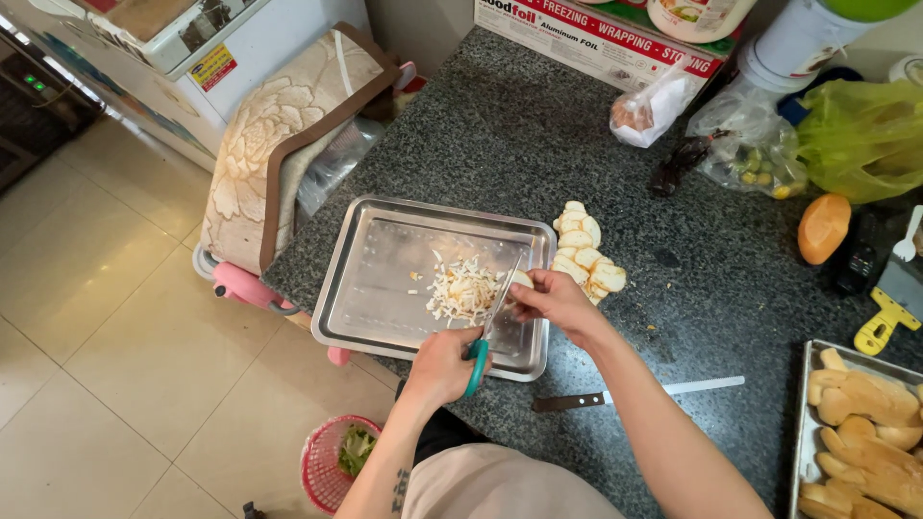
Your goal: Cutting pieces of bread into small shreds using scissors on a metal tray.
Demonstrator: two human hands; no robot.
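My left hand (440, 367) grips teal-handled scissors (488, 332), blades pointing up over a steel tray (358, 288) on the dark stone counter. My right hand (553, 300) pinches a pale bread slice (520, 280) at the blade tips, above the tray's right side. A heap of thin cut bread strips (462, 288) lies in the middle of the tray. Just right of the tray, a pile of round bread slices (586, 255) rests on the counter.
A knife (635, 392) lies by the counter's front edge under my right forearm. A tray of long bread rolls (865, 432) sits at the right. Plastic bags (750, 144), a foil box (596, 34), an orange roll (824, 228) and a yellow scraper (889, 322) crowd the back. A red basket (332, 466) stands on the floor.
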